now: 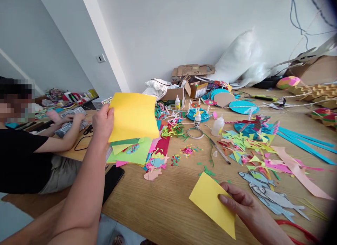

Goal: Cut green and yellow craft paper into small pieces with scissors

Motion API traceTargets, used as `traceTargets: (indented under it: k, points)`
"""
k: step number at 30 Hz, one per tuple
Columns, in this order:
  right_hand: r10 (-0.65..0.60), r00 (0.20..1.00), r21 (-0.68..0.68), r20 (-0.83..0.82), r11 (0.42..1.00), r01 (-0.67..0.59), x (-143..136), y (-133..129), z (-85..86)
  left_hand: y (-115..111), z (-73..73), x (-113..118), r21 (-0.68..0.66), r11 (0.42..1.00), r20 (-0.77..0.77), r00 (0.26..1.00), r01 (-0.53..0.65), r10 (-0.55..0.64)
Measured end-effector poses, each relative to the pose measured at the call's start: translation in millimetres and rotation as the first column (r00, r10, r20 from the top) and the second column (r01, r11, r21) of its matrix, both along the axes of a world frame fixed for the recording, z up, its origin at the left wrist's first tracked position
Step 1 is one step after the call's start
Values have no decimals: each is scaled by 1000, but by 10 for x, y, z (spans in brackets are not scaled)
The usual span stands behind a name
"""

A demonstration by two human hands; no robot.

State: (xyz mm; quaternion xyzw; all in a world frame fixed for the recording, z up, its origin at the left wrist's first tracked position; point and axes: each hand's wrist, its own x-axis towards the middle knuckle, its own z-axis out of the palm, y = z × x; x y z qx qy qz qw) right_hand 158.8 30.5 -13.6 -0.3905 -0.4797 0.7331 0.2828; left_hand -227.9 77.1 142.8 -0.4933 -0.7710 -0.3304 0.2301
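Yellow rectangular paper (209, 199) is pinched by the nearly closed right hand (246, 208) above the brown wooden table (158, 206); 1 larger yellow sheet (134, 116) is edge-gripped by the closed left hand (101, 122). Pastel paper fish (152, 174) could be scattered by a low sweep.

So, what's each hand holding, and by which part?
Left hand: large yellow sheet, by its left edge. Right hand: smaller yellow sheet, by its upper right edge.

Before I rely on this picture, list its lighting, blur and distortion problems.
Head view: light is fairly even, shadows on the table soft; the wall pillar leans, likely wide-angle stretch or camera tilt; the right edge darkens; pixel blocks mask part of the person at left; distant clutter looks soft.
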Motion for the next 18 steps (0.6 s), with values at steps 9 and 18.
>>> traceTargets:
  k: [9, 18]
  points:
    - [14, 998, 42, 59, 999, -17, -27, 3, -39, 319, -315, -380, -69, 994, -201, 977, -81, 66]
    - [6, 994, 33, 111, 999, -10, -42, 0, -40, 710, -1187, -535, -410, 912, -71, 996, 17, -50]
